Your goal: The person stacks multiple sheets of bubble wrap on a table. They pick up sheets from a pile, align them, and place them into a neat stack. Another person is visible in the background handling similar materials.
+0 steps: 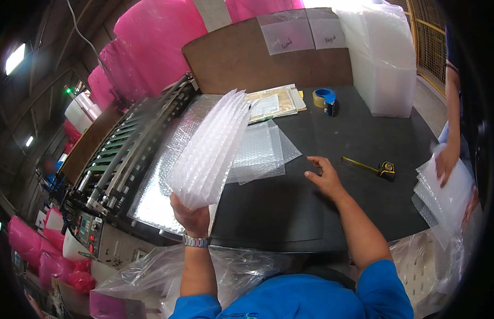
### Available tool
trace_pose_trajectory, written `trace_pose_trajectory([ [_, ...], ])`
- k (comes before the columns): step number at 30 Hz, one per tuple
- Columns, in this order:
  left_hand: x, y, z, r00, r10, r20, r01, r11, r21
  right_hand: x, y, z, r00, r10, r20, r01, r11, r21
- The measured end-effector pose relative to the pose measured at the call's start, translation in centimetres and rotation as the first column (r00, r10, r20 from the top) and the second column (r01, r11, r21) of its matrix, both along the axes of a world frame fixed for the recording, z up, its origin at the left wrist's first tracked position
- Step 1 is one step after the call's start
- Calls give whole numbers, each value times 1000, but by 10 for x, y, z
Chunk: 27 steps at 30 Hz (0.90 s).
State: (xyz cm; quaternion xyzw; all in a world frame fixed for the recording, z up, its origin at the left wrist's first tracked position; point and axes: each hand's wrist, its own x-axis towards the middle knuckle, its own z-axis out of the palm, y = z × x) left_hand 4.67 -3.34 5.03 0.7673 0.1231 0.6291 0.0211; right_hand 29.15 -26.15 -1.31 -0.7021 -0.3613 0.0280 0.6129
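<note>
My left hand (191, 215) grips the near end of a stack of bubble wrap bags (212, 149), raised and tilted over the left part of the black table (279, 212). The layers fan out slightly along the right side. My right hand (325, 178) hovers above the table with its fingers apart and nothing in them. Between the hands, a few flat sheets of bubble wrap (263, 151) lie on the table, partly hidden behind the raised stack. To the right of my right hand rests a yellow and black tape measure (385, 169), its blade partly pulled out.
At the left stands a roller machine (135, 143) with a silvery bubble sheet (162, 181) beside it. Papers (276, 103) and a blue tape dispenser (324, 98) lie at the back. A tall white stack (385, 64) stands back right. At the right, another person's hand (447, 162) holds bubble bags (438, 186).
</note>
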Motion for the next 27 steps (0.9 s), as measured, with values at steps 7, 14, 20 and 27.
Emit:
trace_pose_trajectory([
  [7, -8, -6, 5, 1000, -17, 5, 18, 998, -61, 0, 0, 2, 1000, 6, -22, -7, 1000, -28],
  [14, -22, 0, 2, 1000, -10, 15, 12, 986, -164, 1, 0, 1, 1000, 22, -23, -22, 1000, -11],
  [20, -34, -3, 8, 997, -6, 83, 37, 927, -374, 0, -2, 3, 1000, 24, -16, -25, 999, -37],
  [27, -48, -3, 10, 995, 10, 99, 30, 917, -397, -2, -2, 4, 999, 19, -37, -21, 999, -46],
])
